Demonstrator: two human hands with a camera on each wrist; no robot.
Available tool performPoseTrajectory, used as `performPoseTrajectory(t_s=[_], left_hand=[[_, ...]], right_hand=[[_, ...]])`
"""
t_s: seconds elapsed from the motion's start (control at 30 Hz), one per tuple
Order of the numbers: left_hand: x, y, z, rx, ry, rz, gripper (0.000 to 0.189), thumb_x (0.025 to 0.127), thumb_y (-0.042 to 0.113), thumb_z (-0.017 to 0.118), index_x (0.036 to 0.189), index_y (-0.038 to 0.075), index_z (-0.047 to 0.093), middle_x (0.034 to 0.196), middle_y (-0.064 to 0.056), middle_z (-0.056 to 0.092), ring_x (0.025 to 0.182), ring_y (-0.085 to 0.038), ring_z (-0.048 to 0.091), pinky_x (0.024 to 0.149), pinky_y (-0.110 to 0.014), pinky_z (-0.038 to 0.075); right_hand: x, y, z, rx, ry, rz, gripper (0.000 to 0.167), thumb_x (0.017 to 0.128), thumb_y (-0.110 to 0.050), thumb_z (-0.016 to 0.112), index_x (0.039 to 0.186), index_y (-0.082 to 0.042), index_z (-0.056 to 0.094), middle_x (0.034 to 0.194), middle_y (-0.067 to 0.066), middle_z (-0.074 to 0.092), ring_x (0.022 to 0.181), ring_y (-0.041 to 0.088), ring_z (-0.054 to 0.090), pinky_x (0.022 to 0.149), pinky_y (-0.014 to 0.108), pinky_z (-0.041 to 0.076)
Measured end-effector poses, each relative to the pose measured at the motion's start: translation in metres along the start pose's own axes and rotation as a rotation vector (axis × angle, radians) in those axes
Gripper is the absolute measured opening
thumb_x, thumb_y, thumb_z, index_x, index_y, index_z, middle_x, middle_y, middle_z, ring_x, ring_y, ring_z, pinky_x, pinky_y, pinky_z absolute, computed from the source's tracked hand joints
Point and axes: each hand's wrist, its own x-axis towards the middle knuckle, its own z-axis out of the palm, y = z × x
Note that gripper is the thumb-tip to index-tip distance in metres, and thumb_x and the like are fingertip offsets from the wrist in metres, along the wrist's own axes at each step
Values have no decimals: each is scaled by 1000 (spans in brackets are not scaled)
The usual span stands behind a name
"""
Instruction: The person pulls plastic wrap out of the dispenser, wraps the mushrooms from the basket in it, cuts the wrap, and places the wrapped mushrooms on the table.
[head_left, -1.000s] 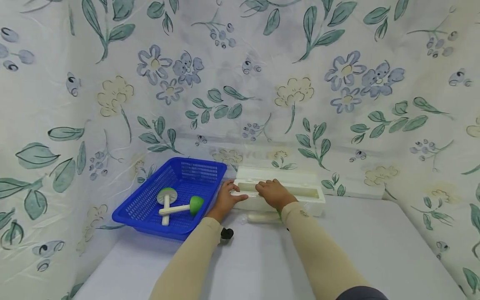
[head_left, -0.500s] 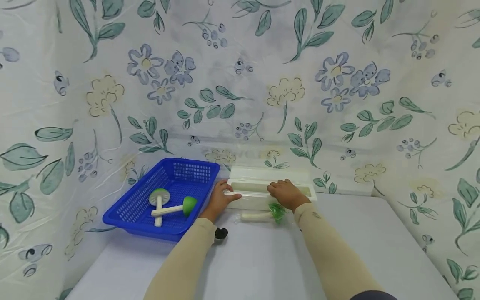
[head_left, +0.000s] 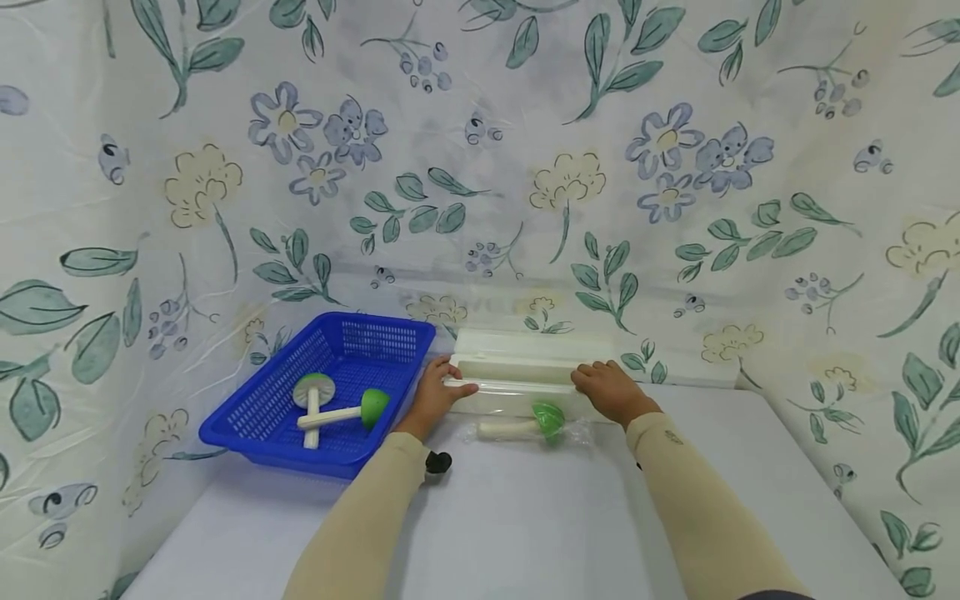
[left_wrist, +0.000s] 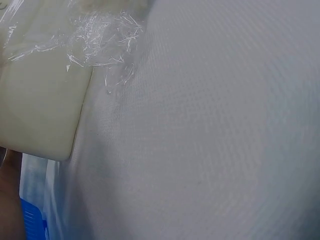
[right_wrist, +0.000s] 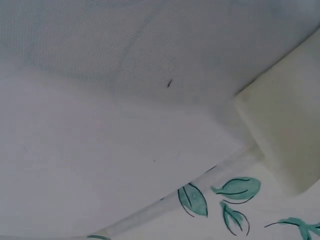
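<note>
A long white cling film box (head_left: 480, 403) stands at the back of the table, its lid (head_left: 532, 342) tipped back. My left hand (head_left: 433, 395) holds its left end, thumb along the front rim. At the right end of that rim, my right hand (head_left: 611, 390) curls its fingers over the edge; what lies under them is hidden. Clear film (left_wrist: 105, 40) hangs crumpled over the front in the left wrist view. Just before the box lies a toy mushroom (head_left: 550, 422) with a green cap and pale stem, film around it. The right wrist view shows only the box's end (right_wrist: 290, 115).
Left of the box sits a blue plastic basket (head_left: 262, 446) holding two more green-capped mushrooms (head_left: 373, 407). White cloth (head_left: 517, 517) covers the table, and a floral sheet (head_left: 450, 100) hangs behind it. A small black piece (head_left: 438, 462) shows by the left wrist.
My right hand has slid rightward along the box's front rim, from near its middle to its right end, uncovering the mushroom's cap. The left hand keeps its hold. The head view has shifted slightly.
</note>
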Motion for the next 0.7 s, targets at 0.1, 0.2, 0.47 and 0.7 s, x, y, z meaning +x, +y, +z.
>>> performPoseTrajectory(t_s=[0.1, 0.2, 0.47, 0.7], left_hand=[[0, 0, 0, 2, 1, -2, 34, 77, 21, 84, 89, 4, 57, 147, -19, 37, 138, -38, 29, 112, -49, 23], [0, 1, 0, 2, 5, -1, 34, 77, 21, 84, 89, 4, 57, 147, -19, 37, 138, -38, 29, 112, -48, 23], [-1, 4, -4, 7, 1, -8, 34, 77, 19, 84, 88, 4, 55, 147, -20, 37, 138, -38, 28, 112, -49, 22], [0, 2, -2, -3, -10, -11, 34, 77, 22, 83, 88, 5, 56, 148, -19, 36, 139, -37, 28, 111, -48, 24]], right_hand=[[-3, 4, 1, 6, 10, -1, 13, 95, -16, 63, 95, -16, 51, 93, -4, 57, 86, 19, 56, 81, 40, 44], [-11, 11, 1, 7, 5, 11, 11, 96, -14, 62, 96, -15, 51, 96, -2, 60, 87, 21, 56, 84, 42, 44], [-45, 30, -2, 36, -19, 72, 15, 98, -5, 53, 93, -15, 43, 88, -5, 49, 84, 20, 53, 79, 38, 45], [-53, 37, 5, -15, 122, -37, 24, 92, 4, 57, 91, -12, 40, 85, -3, 43, 74, 19, 46, 68, 36, 44]])
